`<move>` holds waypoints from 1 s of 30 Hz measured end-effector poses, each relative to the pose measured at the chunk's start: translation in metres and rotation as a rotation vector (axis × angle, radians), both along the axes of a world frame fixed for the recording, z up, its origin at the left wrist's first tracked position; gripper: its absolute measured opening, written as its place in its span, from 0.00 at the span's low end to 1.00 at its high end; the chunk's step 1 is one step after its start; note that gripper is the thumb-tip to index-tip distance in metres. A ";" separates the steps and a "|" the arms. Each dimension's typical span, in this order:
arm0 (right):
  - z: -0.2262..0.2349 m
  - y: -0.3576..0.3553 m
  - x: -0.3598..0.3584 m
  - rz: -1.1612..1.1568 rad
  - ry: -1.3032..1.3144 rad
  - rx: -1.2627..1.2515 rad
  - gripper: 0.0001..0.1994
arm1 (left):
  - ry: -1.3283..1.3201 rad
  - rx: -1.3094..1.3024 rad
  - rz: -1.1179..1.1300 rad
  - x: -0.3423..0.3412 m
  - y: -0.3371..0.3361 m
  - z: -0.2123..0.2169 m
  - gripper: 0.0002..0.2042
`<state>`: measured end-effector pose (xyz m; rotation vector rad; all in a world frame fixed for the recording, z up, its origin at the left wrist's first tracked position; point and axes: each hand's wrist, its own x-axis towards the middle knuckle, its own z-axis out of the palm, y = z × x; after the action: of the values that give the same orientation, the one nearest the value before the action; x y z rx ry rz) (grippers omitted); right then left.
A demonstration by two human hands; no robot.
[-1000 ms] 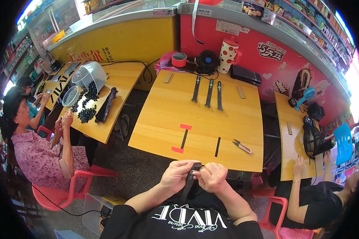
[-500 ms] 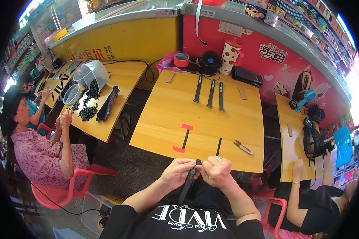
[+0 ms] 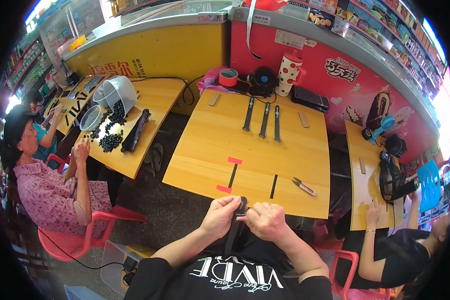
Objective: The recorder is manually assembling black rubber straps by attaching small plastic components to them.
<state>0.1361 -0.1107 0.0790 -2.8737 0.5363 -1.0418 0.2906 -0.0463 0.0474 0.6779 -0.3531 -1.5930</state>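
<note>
Head view: you are holding the black strap [image 3: 233,234] in the air just in front of the near edge of the counter [image 3: 200,145], its lower length hanging toward your shirt. Compared with half a second ago, its upper end is standing more plainly above your fingers, and your right hand [image 3: 266,220] is sitting slightly lower and further left, leaving the near end of the thin black strip [image 3: 274,186] clear. Your left hand [image 3: 220,216] is keeping its thumb and fingers clamped on the strap. Your right fingers are curling in against its other side; whether they are clamping it, you cannot tell. That small shift is suggesting a changing hold, with the strap's end still being worked. Toward the far edge, three flat black straps [image 3: 263,120] are lying unmoved; snips [image 3: 304,186] are resting toward the near right corner.
</note>
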 end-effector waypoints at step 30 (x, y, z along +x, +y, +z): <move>0.044 0.024 -0.024 0.346 -0.296 0.178 0.19 | -1.029 0.042 0.849 0.201 -0.176 -0.076 0.16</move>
<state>0.1126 -0.0864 0.1234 -2.4743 0.1018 -1.2492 0.4916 -0.2218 -0.0288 1.4265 -0.6558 -0.3552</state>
